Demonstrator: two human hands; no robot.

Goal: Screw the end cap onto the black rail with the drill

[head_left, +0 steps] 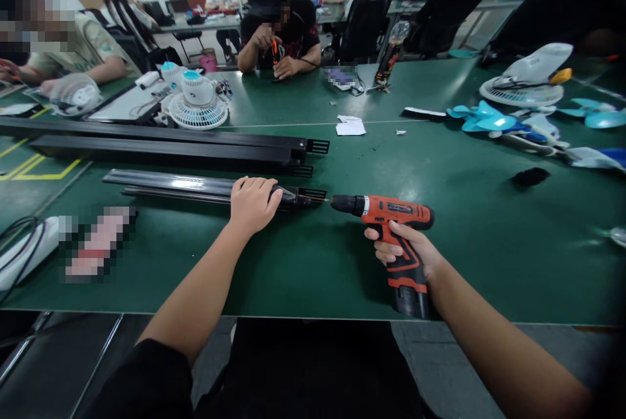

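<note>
My right hand (403,249) grips an orange and black cordless drill (398,209) by its handle, with the drill pointing left. The thin bit at its chuck meets or comes very near the slotted end (313,195) of a long black bar; contact is too small to tell. Over that glossy black bar (186,182) my left hand (252,204) is closed, near the slotted end, holding it on the table. Part of the bar is hidden under my fingers. More long black bars (195,148) lie just beyond, roughly parallel to it.
On the green table (303,269), white fan parts (198,103) stand at back left and blue fan blades (482,117) lie at right. Paper scraps (351,126) and a dark clump (531,176) lie about. A co-worker (281,21) sits opposite, holding an orange and black tool.
</note>
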